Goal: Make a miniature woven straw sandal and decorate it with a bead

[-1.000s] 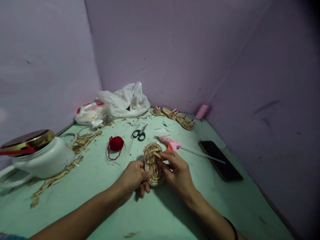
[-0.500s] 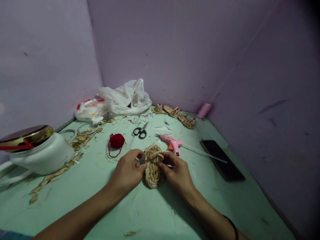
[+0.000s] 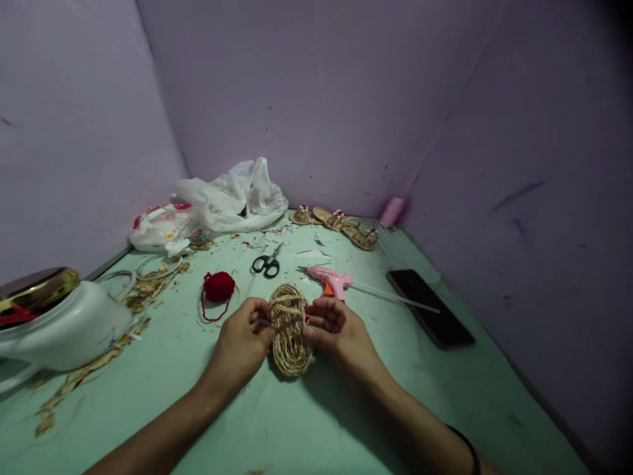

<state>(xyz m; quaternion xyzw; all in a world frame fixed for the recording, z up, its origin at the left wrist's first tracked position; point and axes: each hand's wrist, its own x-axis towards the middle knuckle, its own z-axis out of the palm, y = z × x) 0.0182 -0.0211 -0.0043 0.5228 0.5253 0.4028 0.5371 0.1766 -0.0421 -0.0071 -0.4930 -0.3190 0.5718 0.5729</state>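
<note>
The left hand [image 3: 242,343] pinches the 9 o'clock edge of a woven sole [image 3: 291,349], with thumb and fingers closed on the rim. The right hand [image 3: 350,340] sits at its 3 o'clock edge, thumb tip against the weave and fingers curled; I cannot tell whether those fingers clamp on anything. The sole lies between both hands over the table [image 3: 390,415], its long axis running roughly from 12 to 6 o'clock. A pale strap [image 3: 289,309] crosses its 12 o'clock half.

The strap looks like the weak point: if its ends are poorly bonded, a tug from either side could lift them. Squeezing both edges too hard could also spread the coils or buckle the sole.

The pink glue gun [image 3: 336,280] lies between 1 and 2 o'clock from the sole, its handle just beyond the right hand. A reach that way might knock it, and if the nozzle is hot, which I cannot tell, fingers could be burned. Its glue stick [image 3: 390,294] stretches across the phone [image 3: 425,300] near 3 o'clock, so a bump could shift both. The red yarn [image 3: 219,287] at 10 o'clock has a loose loop that might snag a sweeping forearm. Scissors [image 3: 267,265] rest near 11 o'clock, handles nearer the hands.
</note>
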